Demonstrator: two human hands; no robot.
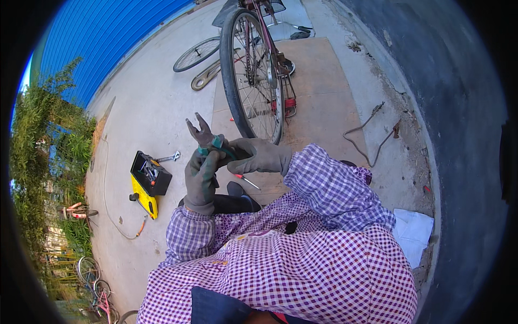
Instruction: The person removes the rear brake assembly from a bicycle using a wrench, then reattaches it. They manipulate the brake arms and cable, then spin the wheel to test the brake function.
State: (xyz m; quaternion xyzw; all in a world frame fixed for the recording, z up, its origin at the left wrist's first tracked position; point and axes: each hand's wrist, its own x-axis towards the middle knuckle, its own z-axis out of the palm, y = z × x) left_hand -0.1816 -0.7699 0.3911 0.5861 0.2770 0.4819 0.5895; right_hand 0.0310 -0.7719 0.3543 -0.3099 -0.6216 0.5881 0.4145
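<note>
Both my hands wear grey work gloves and meet in front of my body. Between them is a pair of pliers (204,136) with green handles; its jaws are spread and point away from me. My left hand (200,181) is closed round the handles from below. My right hand (260,156) reaches in from the right, its fingers closed on the handle ends, which are partly hidden by the gloves. Just beyond my hands stands a bicycle, its wheel (232,81) upright with spokes, chain parts and a dark red frame showing.
At left lie a black toolbox (152,174) and its yellow lid (144,198), with a wrench (168,157) beside them. A red-handled screwdriver (247,181) lies near my foot. Farther off are a loose wheel (198,54) and a chain guard (205,74). A bent metal rod (360,129) lies right.
</note>
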